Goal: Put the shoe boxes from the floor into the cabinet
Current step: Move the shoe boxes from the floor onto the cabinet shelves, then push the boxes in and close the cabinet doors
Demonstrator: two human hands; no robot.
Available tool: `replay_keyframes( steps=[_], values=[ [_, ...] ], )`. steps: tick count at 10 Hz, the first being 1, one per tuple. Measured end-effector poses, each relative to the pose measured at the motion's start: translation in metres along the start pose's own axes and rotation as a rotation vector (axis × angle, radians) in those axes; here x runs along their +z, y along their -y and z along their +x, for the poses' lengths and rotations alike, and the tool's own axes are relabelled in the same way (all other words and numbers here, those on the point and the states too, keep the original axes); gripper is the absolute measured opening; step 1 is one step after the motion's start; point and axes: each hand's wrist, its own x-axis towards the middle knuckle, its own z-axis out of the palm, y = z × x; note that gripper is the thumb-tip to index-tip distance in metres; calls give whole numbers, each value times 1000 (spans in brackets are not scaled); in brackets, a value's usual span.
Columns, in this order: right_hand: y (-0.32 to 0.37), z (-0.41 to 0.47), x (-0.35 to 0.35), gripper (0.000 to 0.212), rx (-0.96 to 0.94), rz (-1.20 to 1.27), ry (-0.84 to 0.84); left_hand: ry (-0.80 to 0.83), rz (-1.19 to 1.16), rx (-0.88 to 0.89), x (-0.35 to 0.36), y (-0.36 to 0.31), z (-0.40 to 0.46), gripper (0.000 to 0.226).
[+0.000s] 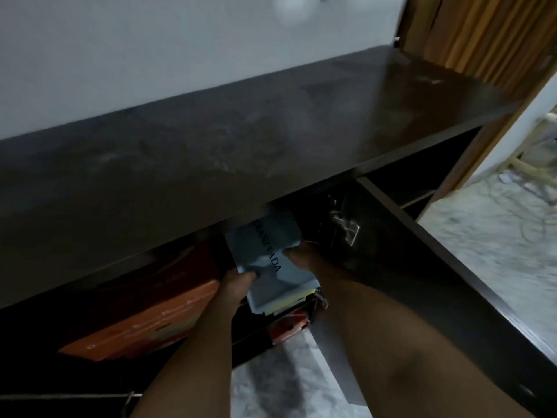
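Grey-blue shoe box (271, 254) with dark lettering on its lid sits halfway into the cabinet (211, 152), just under the front edge of the dark top board; far end hidden in shadow, near end sticking out toward the person. Box is tilted, its long side running into the opening.

Left hand (236, 286) grips the near left corner of the box, thumb laid over the lid, fingers under the edge and out of sight. Right hand (301, 256) holds the right side further in, fingers curled against the lid edge; fingertips too dark to make out. Both hands closed on the box, forearms reaching in from below.

Under the box's near end: a stack of thin items with yellow and white edges (289, 303), then something red (287, 327) lower down near the floor. Exact nature of either cannot be told.

Left of the box, inside the same cabinet: an orange box (141, 324) lying at a slant, and a dark red box (180, 267) behind it, close against the grey-blue box's left side.

Right of the box: open cabinet door (422, 251), swung outward, metal hinge (345, 224) on its inner face, just beside the right hand. Compartment beyond the door is dark.

Marbled grey floor (271, 372) between the forearms. Pale wall (150, 55) above, wooden slats (482, 31) at the upper right.
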Motion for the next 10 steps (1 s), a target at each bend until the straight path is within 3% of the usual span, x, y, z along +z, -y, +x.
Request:
replay_keyframes(
  steps=[1, 2, 3, 5, 6, 7, 9, 10],
  values=[
    [1, 24, 5, 11, 40, -89, 54, -55, 60, -71, 6, 1, 27, 12],
    [-14, 68, 25, 47, 47, -234, 112, -129, 93, -66, 8, 7, 45, 4],
    [-2, 57, 26, 47, 54, -318, 92, -127, 129, -68, 6, 4, 43, 6],
    [25, 3, 23, 41, 14, -672, -56, -105, 242, 87, -2, 5, 2, 37],
    [25, -28, 28, 39, -102, -561, -207, -23, 308, 143, -18, 16, -31, 55],
    [25, -65, 40, 58, -137, -471, -228, 43, 414, 134, -42, 25, -66, 60],
    [32, -161, 69, 62, -125, -448, -294, 140, 588, 264, -103, 42, -106, 78],
    [42, -225, 85, 60, -117, -440, -345, 131, 726, 444, -135, 15, -202, 53]
  ],
)
